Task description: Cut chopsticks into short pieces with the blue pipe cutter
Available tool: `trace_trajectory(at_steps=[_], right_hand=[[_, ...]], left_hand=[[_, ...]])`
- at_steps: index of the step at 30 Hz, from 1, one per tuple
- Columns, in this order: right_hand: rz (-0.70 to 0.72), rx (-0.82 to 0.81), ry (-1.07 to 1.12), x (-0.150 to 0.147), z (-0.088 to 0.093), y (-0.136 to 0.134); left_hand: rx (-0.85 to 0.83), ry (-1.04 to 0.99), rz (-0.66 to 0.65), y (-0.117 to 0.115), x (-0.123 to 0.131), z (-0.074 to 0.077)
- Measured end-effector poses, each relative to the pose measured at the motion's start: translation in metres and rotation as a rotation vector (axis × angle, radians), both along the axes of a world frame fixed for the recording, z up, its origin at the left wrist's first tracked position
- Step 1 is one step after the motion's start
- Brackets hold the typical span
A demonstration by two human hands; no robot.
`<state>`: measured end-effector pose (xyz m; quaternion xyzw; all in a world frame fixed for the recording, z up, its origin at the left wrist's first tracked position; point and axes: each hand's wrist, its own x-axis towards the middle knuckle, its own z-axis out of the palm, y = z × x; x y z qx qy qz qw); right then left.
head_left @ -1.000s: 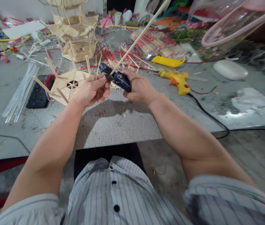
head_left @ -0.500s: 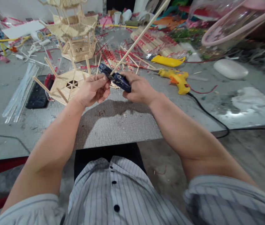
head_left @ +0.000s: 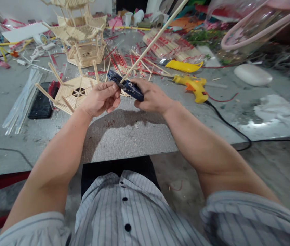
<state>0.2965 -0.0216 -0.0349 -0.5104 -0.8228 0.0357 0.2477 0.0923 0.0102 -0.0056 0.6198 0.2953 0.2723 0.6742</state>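
My right hand (head_left: 152, 95) is wrapped round a dark blue hand cutter (head_left: 132, 89), held above the table's front part. A long thin wooden stick (head_left: 152, 42) slants up and to the right from the cutter's jaws. My left hand (head_left: 104, 97) is closed in a pinch at the jaw end, by the stick's lower end; its fingertips hide what they grip there. Just left of it lies a hexagonal base of wooden sticks (head_left: 65, 90) with several upright posts. Behind stands a tiered pagoda model (head_left: 83, 37) of the same sticks.
A yellow glue gun (head_left: 191, 85) lies to the right, its black cord running off the edge. Near it are a yellow blade tool (head_left: 183, 66) and a white oval object (head_left: 252, 76). Left are a phone (head_left: 40, 102) and clear glue sticks (head_left: 22, 99). Wrapped stick bundles (head_left: 173, 46) lie behind.
The stick's upper end has shifted slightly to the right. A small pale piece now shows on the table right of the glue gun. Both hands have stayed nearly in place.
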Motion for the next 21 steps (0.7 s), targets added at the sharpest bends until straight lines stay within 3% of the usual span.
trace_trajectory(at_steps=[5,14,21], right_hand=[[-0.016,-0.006,0.004,-0.0004,0.0002,-0.0008],[-0.059,-0.034,-0.013,-0.0038,0.0085,-0.0048],[-0.075,0.008,-0.018,-0.0028,0.0045,-0.0028]], left_hand=[[0.01,-0.015,0.021,0.0007,0.0013,-0.0012],[0.104,-0.146,-0.073,0.0059,0.0005,-0.0076],[0.105,-0.108,-0.023,0.0041,0.0016,-0.0068]])
